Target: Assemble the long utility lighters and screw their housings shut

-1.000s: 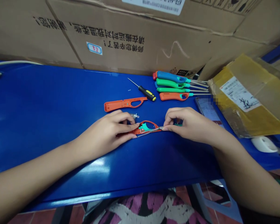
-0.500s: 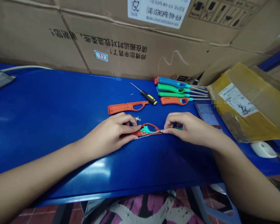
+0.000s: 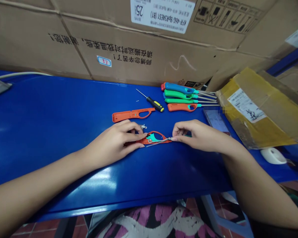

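Note:
An opened orange lighter shell [image 3: 155,138] with a teal trigger inside lies on the blue table [image 3: 52,112]. My left hand [image 3: 115,142] is curled over the shell's left end and presses it down. My right hand [image 3: 197,135] pinches the thin metal tube end at the shell's right tip, fingers closed. A small metal part [image 3: 143,126] lies just behind my left fingers. The other orange shell half [image 3: 132,114] rests farther back.
A black and yellow screwdriver [image 3: 152,102] lies behind the shell half. Several assembled long lighters [image 3: 183,96] are stacked at the back right. A phone [image 3: 215,119], a yellow-taped parcel [image 3: 258,105] and a white object [image 3: 273,155] sit right. Cardboard boxes [image 3: 139,39] wall the back.
Both hands stay on the orange shell; my right fingers shifted slightly along the metal tube. The camera tilted a little, so the scene sits lower in view.

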Tool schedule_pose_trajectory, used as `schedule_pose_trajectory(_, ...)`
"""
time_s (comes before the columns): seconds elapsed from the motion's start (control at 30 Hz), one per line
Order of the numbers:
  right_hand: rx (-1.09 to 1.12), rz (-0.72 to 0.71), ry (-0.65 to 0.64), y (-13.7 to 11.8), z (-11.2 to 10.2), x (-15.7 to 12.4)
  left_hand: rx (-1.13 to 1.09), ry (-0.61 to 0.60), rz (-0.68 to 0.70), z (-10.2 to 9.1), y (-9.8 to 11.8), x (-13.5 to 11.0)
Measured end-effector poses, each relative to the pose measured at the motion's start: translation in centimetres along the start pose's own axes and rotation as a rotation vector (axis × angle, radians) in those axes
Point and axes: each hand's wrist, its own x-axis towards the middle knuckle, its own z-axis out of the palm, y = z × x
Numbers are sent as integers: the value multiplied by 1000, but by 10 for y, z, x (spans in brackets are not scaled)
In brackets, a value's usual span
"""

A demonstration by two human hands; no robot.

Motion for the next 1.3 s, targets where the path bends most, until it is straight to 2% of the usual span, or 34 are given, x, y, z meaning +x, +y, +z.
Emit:
schedule_pose_trajectory(0.2,147,57,8,5,5,5,4,-2,-8,0,0,1)
schedule_pose_trajectory(0.3,204,80,54,6,6,7,6,-8,-1,-1,0,2)
schedule_pose_trajectory(0.43,278,166,56,6,7,9,19,-29,1,-2,0,1)
schedule_pose_trajectory(0.6,269,209,52,5,9,10,33,-28,-1,-1,-1,0)
schedule_pose_trajectory(0.7,184,187,89,3,9,9,21,-37,-11,0,0,1)
schedule_pose_trajectory(0.87,-29,15,120,3,5,5,35,-39,-36,-1,1,2)
schedule_pose_trajectory(0.97,17,-27,114,3,4,5,41,-39,-40,-1,1,1)
schedule_pose_trajectory(1.3,101,21,162,5,15,16,16,-29,-57,0,8,1)
